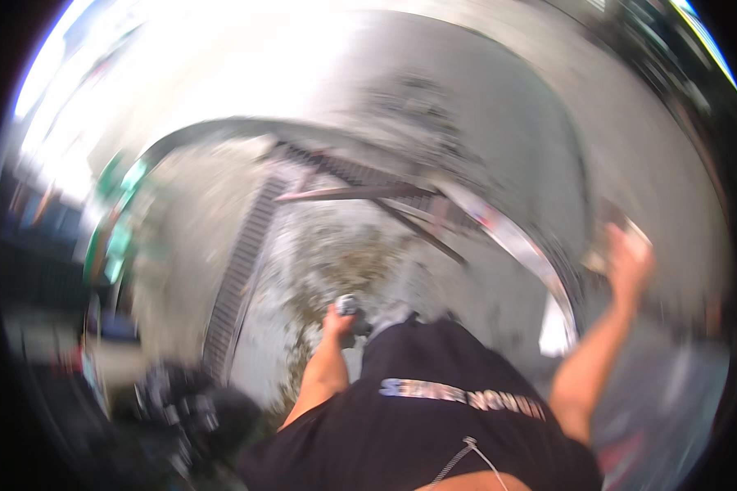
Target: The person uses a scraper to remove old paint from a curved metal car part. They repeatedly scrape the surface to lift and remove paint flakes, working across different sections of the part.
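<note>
The whole view was smeared with motion, so little could be made out for sure. The person stood in a black shirt (434, 409) over pale concrete ground (499, 147), with a long metal grate (237, 270) running away on their left and a patch of wet, leaf-strewn ground (344, 254) just ahead.

The left hand (337, 321) was down near the waist, closed around one small dark object (350, 309), grey at its top; what it was I could not tell. The right hand (628, 260) was raised well out to the side, and something pale and flat (622, 222) seemed to sit at its fingers, but the blur hid whether the hand gripped it or only touched it. The two hands were well apart.

As for progress, I would judge the work barely begun or between steps: nothing lay set down or finished that I could see.

By count: two hands, one dark object, one pale thing, one grate, a few thin bars (360, 193) crossing ahead, and a dark jumble (188, 409) low on the left.
</note>
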Demonstrator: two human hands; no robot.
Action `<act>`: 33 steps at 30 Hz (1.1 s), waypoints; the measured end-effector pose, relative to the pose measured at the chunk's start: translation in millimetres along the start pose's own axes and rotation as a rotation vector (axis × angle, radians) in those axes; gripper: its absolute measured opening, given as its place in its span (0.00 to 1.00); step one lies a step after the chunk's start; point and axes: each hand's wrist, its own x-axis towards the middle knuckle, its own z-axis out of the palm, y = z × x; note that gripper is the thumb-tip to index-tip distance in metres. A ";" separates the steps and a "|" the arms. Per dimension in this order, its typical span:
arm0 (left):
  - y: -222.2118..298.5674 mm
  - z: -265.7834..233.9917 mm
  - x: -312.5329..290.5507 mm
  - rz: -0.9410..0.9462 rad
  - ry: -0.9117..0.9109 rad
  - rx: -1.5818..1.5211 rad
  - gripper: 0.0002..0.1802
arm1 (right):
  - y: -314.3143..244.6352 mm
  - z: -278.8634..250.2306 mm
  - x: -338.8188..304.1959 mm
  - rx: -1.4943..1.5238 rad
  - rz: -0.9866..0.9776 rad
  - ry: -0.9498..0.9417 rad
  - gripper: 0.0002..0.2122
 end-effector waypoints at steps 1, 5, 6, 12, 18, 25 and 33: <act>-10.6 8.3 14.0 0.078 -0.117 -0.160 0.44 | 24.4 22.0 0.0 0.105 -0.016 0.010 0.22; 11.6 17.5 34.8 0.202 -0.231 -0.231 0.40 | 20.9 15.9 -47.8 0.691 0.105 0.363 0.21; 10.2 19.0 37.9 0.214 -0.255 -0.151 0.41 | 17.9 11.1 -59.9 0.830 0.144 0.460 0.17; -15.0 -9.3 85.1 0.274 -0.335 0.295 0.45 | 53.8 -41.9 -139.6 1.072 0.362 0.799 0.18; 58.4 -28.4 114.9 0.380 -0.410 0.354 0.44 | 46.1 -10.9 -209.3 1.109 0.606 0.980 0.17; 142.0 2.0 153.1 0.599 -0.535 0.142 0.38 | 7.5 97.4 -235.7 1.381 0.687 0.639 0.17; 122.7 27.4 132.1 0.575 -0.687 0.054 0.36 | -24.2 103.6 -215.4 1.202 0.698 0.121 0.16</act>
